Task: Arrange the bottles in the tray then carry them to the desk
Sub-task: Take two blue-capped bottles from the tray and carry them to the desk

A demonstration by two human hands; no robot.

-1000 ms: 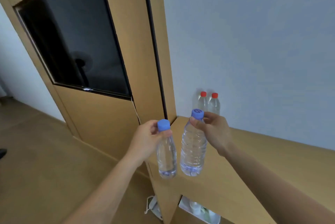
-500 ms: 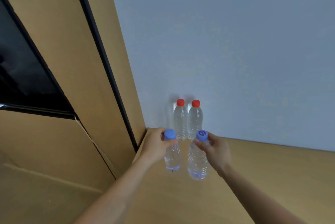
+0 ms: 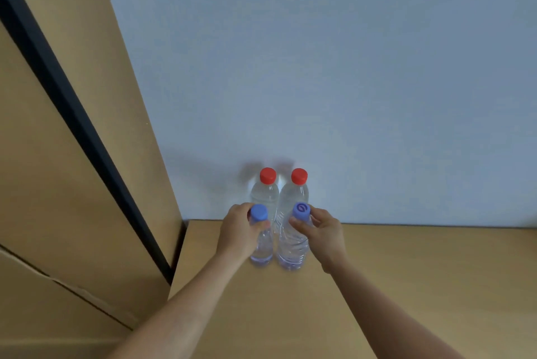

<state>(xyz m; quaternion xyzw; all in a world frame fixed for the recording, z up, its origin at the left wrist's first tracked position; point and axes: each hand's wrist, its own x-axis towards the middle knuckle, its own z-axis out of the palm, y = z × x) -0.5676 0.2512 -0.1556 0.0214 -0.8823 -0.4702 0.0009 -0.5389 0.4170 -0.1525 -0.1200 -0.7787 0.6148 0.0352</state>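
Observation:
My left hand (image 3: 238,230) grips the neck of a small clear bottle with a blue cap (image 3: 262,245). My right hand (image 3: 322,230) grips the neck of a larger clear bottle with a purple-blue cap (image 3: 292,248). Both bottles stand upright side by side on the wooden desk top (image 3: 406,286), their bases at or just above its surface. Directly behind them, against the wall, stand two clear bottles with red caps, the left one (image 3: 266,193) and the right one (image 3: 296,193). No tray is in view.
A pale blue wall (image 3: 348,68) rises behind the desk. A tall wooden panel with a black strip (image 3: 72,114) stands at the left, meeting the desk's left end.
Both hands have carried the blue-capped bottles forward and down onto the desk top, just in front of the two red-capped bottles. The view has come closer to the desk.

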